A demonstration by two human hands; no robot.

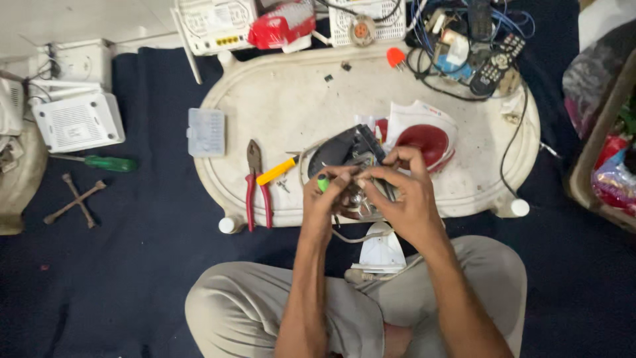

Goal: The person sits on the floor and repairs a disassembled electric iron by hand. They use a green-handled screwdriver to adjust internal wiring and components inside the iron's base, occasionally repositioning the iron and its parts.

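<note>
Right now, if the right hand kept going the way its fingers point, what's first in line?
The right hand points up-left; it already touches the opened black appliance. Past that, likely the yellow-handled tool, though depth is unclear.

Light was even, soft and indoor, seemingly from overhead. The white oval table (285, 106) read brightest, close to washed out at its far part, no hard glare. The dark blue floor cloth (132, 265) soaked up light; near left corner fell to murk, detail lost. Shadows were faint and short, just under the pliers (255, 185) and the hands. The left hand (324, 195) and right hand (404, 192) looked slightly soft. Far clutter was smeared, fine detail mushy. Wide-angle stretch showed at the right and left edges. Colour was slightly cool.
</note>
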